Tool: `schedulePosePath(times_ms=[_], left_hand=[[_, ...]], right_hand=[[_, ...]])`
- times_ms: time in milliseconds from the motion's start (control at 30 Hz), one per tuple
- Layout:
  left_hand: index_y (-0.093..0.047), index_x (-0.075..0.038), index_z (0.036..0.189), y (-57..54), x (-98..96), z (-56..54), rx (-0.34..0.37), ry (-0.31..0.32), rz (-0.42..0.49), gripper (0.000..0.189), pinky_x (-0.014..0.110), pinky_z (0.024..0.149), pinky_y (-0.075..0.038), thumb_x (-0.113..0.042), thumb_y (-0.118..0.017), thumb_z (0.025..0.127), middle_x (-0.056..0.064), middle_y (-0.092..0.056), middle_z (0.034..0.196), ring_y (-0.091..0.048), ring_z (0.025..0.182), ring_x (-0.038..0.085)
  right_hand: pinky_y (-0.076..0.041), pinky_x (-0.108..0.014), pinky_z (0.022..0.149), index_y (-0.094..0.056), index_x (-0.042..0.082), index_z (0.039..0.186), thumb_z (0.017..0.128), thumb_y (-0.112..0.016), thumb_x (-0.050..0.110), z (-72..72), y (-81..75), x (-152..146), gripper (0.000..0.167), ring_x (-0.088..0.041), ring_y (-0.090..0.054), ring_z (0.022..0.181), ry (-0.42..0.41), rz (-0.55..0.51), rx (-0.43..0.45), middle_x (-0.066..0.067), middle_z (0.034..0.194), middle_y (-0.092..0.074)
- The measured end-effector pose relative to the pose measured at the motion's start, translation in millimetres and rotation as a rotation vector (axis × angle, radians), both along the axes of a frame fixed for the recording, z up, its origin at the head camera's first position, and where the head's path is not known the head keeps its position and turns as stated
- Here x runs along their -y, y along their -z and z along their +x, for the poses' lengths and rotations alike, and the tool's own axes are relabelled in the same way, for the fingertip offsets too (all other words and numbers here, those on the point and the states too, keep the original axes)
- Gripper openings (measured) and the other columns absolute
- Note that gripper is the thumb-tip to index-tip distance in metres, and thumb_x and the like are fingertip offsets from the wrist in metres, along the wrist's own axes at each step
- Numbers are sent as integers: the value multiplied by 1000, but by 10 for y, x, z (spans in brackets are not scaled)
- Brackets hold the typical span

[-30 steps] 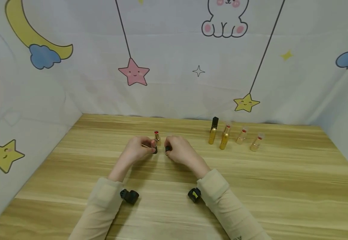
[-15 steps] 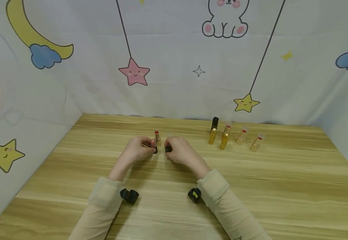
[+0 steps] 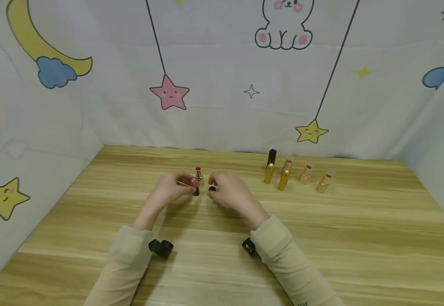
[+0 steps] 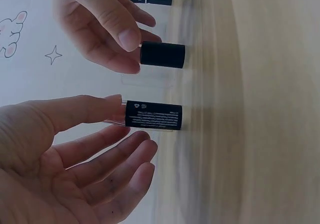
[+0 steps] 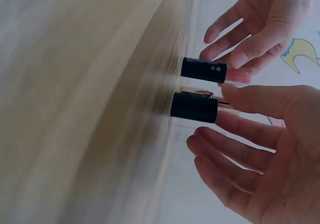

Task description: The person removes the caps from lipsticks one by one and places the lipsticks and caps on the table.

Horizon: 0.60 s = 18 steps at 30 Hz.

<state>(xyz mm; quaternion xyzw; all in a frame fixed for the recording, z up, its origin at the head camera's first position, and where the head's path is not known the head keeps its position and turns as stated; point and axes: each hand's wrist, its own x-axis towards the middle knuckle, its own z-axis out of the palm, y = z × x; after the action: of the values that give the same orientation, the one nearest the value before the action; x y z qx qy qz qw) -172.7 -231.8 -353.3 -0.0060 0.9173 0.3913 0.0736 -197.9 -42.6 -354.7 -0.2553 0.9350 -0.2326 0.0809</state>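
Note:
My left hand (image 3: 170,187) pinches a lip tube (image 4: 153,115) by its clear, pinkish upper part between thumb and forefinger, the other fingers loosely spread. The tube's black printed base points down, close over the table. Beside it, my right hand (image 3: 229,191) has thumb and forefinger at the top of a second black cylinder (image 5: 194,108), whose upper end the fingers mostly hide. Both black pieces stand roughly upright, a small gap between them. Just behind, an uncapped gold lipstick (image 3: 199,177) with a red tip stands on the table.
To the right stand a black tube (image 3: 271,157), gold lipsticks (image 3: 269,173) and several clear-capped red lipsticks (image 3: 323,182). A printed cloth (image 3: 222,119) rises behind the wooden table (image 3: 340,238). Black wrist cameras (image 3: 161,248) sit at the cuffs.
The right fingers have spread slightly at the top of the black cylinder, showing more of it. The left hand keeps its pinch on the lip tube. The head view has shifted slightly.

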Motion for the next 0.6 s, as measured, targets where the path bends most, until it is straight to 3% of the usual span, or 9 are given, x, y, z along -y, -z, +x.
schedulePosePath(times_ms=[233,600], left_hand=[[-63,-7,123,-82,27,37,-23,2,-13,38,45,90,-51,-24,-67,89,15,-67,119,-64,110,33],[-60,-6,127,-220,17,102,-56,-2,-50,45,47,90,-52,-29,-68,89,17,-64,123,-62,113,34]], right_hand=[[-51,-41,86,-65,12,115,91,-65,27,40,-90,-25,29,-22,-63,105,24,-2,-16,-5,118,-66],[-52,-41,87,-65,10,118,93,-63,27,104,-249,-175,30,-24,-63,106,54,-86,-75,-8,117,-66]])
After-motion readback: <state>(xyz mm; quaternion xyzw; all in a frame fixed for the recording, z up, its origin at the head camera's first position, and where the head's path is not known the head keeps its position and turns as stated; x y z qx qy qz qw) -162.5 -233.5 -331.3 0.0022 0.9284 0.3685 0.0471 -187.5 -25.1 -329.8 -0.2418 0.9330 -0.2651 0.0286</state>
